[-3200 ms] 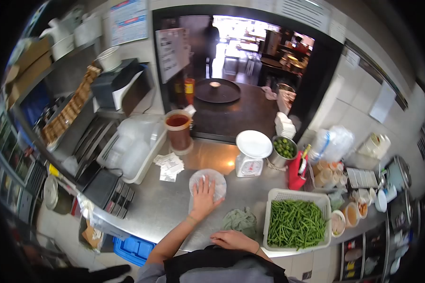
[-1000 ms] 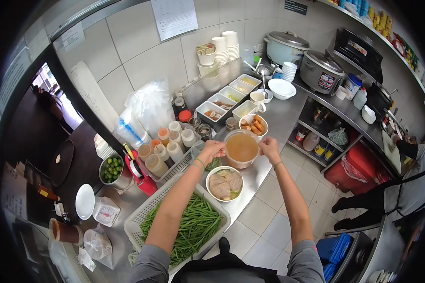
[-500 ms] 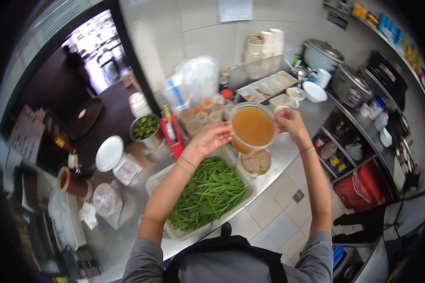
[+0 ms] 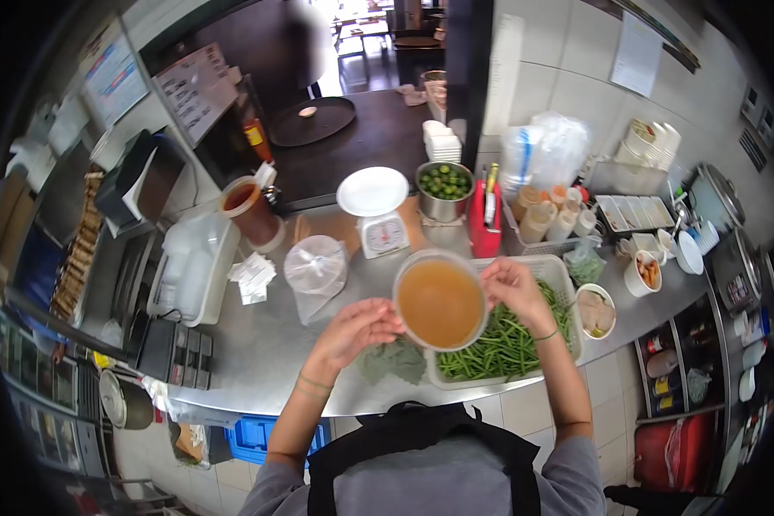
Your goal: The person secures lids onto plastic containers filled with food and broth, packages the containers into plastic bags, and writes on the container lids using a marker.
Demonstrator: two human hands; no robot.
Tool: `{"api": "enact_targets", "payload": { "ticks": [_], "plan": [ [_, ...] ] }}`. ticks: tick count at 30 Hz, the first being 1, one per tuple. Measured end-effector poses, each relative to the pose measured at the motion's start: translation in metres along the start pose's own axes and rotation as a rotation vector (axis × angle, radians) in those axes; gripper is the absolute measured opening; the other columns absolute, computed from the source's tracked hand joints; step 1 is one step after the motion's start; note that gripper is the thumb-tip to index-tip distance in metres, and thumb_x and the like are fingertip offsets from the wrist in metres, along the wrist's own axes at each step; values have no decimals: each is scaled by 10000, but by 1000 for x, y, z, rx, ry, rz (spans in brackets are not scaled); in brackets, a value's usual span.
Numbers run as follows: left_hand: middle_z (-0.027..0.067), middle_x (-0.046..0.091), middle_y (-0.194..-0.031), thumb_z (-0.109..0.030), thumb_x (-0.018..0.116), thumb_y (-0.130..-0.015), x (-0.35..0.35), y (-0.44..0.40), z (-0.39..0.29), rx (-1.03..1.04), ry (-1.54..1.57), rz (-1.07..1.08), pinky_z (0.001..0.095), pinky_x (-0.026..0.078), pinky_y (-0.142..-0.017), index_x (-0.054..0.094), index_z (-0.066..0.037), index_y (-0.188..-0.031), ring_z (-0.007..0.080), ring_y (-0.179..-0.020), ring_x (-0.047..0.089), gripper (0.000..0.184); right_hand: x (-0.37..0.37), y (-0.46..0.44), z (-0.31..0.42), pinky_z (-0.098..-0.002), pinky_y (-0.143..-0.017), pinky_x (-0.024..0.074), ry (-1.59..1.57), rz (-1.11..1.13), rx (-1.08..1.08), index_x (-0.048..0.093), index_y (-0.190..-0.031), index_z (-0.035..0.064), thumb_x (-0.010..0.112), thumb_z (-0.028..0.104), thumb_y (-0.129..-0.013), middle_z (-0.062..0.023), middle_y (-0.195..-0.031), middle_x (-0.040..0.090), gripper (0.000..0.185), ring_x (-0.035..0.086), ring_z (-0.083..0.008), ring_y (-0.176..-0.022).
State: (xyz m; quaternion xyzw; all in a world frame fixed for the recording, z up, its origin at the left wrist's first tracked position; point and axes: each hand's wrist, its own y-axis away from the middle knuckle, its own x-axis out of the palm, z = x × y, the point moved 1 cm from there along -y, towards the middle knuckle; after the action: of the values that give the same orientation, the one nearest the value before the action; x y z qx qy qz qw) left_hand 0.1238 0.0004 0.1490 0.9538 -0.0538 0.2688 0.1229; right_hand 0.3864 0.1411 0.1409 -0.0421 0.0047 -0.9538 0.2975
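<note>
Between my two hands is a round clear plastic tub (image 4: 441,347) of cloudy brown broth (image 4: 440,301), raised above the counter. My left hand (image 4: 361,328) grips its left rim with the fingertips. On the opposite side, my right hand (image 4: 516,292) pinches the rim between thumb and fingers. Below and to the right lies a white tray (image 4: 579,344) heaped with cut green beans (image 4: 500,348), partly hidden by the tub and my right hand. A crumpled green cloth (image 4: 394,363) rests beneath the tub's left side.
Behind the tub stand a dial scale (image 4: 383,234) with a white plate (image 4: 372,191), and a pot of green citrus (image 4: 444,191). A tied plastic bag (image 4: 316,268) sits to the left. Rightward are a bowl of pale meat (image 4: 595,311) and squeeze bottles (image 4: 539,220).
My view has turned left, bringing the scale and left counter nearer the middle. Both hands have carried the tub leftward, from beside the meat bowl to the tray's left end.
</note>
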Motion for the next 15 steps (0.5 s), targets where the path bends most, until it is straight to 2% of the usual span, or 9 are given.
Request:
{"api": "enact_targets", "payload": {
  "ticks": [4,10,15],
  "plan": [
    [96,633,-829,-247,498,-917,-70,59,9,66,-42,-194,267,530,-677,570,-9,-980,192,-793,648,256,82,-27,-47,-210,-487,475,-33,140,69,561,-846,13,570,1,-792,-22,-666,579,56,553,-80,-531],
    [79,622,-726,-360,478,-918,-162,115,29,24,-43,-502,263,527,-606,574,-30,-832,173,-653,639,355,190,-49,-110,-210,-447,439,-14,224,121,520,-834,-10,563,-17,-795,-27,-600,553,58,534,-81,-489],
    [75,617,-722,-383,477,-914,-217,137,44,-27,-72,-600,259,527,-608,573,-31,-823,169,-645,634,376,241,-65,-150,-217,-434,416,105,243,93,517,-820,-16,551,-26,-784,-38,-575,559,51,542,-86,-479]
  ]
}}
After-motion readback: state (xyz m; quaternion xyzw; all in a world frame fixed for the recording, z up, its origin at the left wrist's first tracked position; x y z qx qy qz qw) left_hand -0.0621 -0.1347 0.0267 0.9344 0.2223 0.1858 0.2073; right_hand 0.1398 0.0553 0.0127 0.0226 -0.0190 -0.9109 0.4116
